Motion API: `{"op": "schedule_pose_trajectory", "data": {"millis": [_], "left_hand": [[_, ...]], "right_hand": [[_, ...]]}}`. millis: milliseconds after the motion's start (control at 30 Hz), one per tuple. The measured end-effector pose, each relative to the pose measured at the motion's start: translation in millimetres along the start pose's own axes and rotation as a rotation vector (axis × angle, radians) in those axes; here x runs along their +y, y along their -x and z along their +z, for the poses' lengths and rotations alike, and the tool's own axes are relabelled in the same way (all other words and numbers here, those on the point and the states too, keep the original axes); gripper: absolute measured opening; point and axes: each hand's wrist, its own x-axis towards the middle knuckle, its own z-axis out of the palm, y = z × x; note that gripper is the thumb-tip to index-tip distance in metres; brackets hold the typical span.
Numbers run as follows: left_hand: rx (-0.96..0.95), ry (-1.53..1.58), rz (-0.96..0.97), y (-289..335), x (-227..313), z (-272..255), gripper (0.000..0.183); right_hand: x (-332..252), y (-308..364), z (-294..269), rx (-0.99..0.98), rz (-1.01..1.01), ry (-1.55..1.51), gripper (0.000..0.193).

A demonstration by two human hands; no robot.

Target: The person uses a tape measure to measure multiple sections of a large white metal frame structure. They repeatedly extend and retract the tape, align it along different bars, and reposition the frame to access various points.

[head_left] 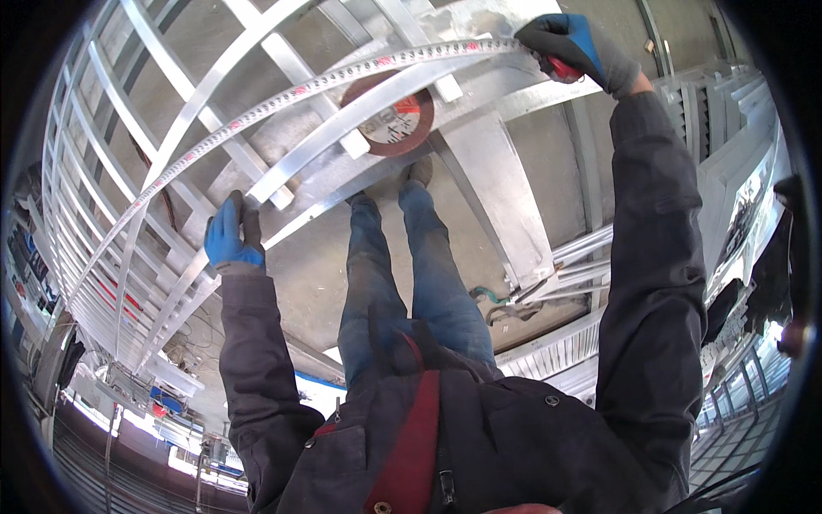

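My right hand (565,51), in a blue and dark grey glove, is closed around a red tape measure (561,70). Its pale blade (300,91) runs out in a long curve to the left across a silvery metal framework (193,107). Low on the left, my left hand (231,233), gloved the same way, is closed on a metal bar of the frame, near the end of a curved flat strip (342,120). Its fingertips are partly hidden. A round brown disc (419,128) with a printed label lies between the hands, partly under the strip.
My legs (428,257) stand on the concrete floor (317,283) close to the framework. A wide metal plate (497,188) slopes down to the right. Bundled metal bars (582,257) and a green strap (488,294) lie beyond it. Stacked metal sections (728,188) line the right side.
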Motion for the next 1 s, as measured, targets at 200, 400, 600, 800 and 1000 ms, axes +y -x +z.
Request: {"op": "schedule_pose_trajectory", "data": {"millis": [200, 400, 600, 800, 1000], "left_hand": [[-0.031, -0.015, -0.084, 3.7, -1.6, 0.8, 0.039], [-0.052, -0.011, -0.064, -1.2, 0.0, -5.1, 0.039], [0.038, 0.284, -0.299, 18.8, 6.1, -27.4, 0.038], [0.092, 2.351, -0.997, 96.7, -21.9, -90.1, 0.056], [0.358, 2.331, -0.626, 127.2, -91.5, -148.9, 0.046]], "right_hand": [[7.5, 3.3, 8.5, 0.071, 0.233, -0.249, 0.035], [-24.1, 1.5, 1.4, -0.011, 0.389, -0.309, 0.035], [-107.0, 52.5, 6.1, -0.294, 0.431, -0.34, 0.043], [-216.4, 99.6, 79.3, -0.575, 0.347, -0.279, 0.047], [-296.6, 92.5, 197.2, -0.467, 0.266, -0.32, 0.053]]}}
